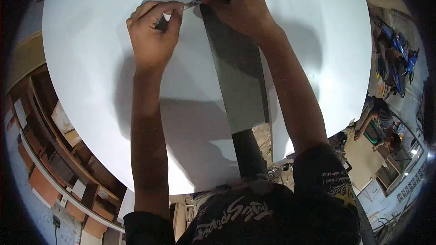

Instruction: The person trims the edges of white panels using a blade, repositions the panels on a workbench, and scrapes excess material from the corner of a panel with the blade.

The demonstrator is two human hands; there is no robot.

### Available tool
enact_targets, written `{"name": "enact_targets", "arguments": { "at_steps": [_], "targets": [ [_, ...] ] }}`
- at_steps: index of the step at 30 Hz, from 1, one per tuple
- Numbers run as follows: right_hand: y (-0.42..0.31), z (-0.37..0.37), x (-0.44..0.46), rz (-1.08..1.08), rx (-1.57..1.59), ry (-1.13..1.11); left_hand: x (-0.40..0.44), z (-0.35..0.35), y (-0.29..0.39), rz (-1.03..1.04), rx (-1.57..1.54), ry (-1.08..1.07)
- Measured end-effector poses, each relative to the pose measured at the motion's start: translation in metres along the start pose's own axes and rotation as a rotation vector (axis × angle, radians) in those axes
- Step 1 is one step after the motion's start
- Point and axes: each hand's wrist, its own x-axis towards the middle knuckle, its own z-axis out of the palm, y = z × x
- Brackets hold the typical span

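Observation:
Both of my hands meet near the top of the view, over a white panel and a dark grey-green strip running down its middle. My left hand pinches a small thin light-coloured piece between thumb and fingertips. Just right of it, over the dark strip, my right hand has its fingers closed at the other end of that piece. What the right fingertips grip is too small and shaded to make out.
Wooden shelving curves along the lower left. At the right, another person is beside a pale surface. A blue motorcycle stands at the upper right. Through a gap below the strip, the floor shows.

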Motion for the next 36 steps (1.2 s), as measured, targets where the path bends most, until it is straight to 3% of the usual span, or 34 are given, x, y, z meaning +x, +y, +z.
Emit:
{"name": "enact_targets", "arguments": {
  "at_steps": [4, 7, 10, 13, 16, 19, 25, 28, 34, 36],
  "targets": [
    [0.007, 0.008, -0.014, -0.09, -0.005, 0.08, -0.009, -0.001, 0.014, -0.033, -0.015, -0.001],
    [-0.006, 0.001, -0.018, 0.067, 0.171, -0.016, -0.02, 0.0, 0.013, -0.024, -0.064, 0.009],
    [-0.01, -0.003, -0.036, 0.015, -0.033, -0.107, -0.031, -0.003, 0.019, -0.005, -0.049, -0.022],
    [-0.023, -0.004, -0.048, 0.024, -0.006, 0.054, -0.042, -0.003, 0.019, 0.041, -0.016, -0.021],
    [-0.033, -0.013, -0.061, 0.143, -0.056, -0.083, -0.051, -0.003, 0.029, -0.001, -0.088, -0.002],
    [-0.024, 0.001, -0.077, 0.085, -0.158, 0.021, -0.059, -0.001, 0.031, 0.001, -0.062, 0.002],
    [-0.045, -0.012, -0.095, 0.264, -0.101, -0.15, -0.083, -0.004, 0.041, 0.028, -0.017, -0.034],
    [-0.047, -0.008, -0.106, 0.156, -0.316, -0.109, -0.092, -0.003, 0.041, 0.054, 0.034, -0.035],
    [-0.033, 0.003, -0.112, 0.007, -0.224, 0.138, -0.091, -0.007, 0.05, 0.099, 0.026, -0.018],
    [-0.032, 0.001, -0.11, 0.075, -0.217, 0.07, -0.096, -0.005, 0.047, 0.108, 0.037, -0.006]
  ]
}}
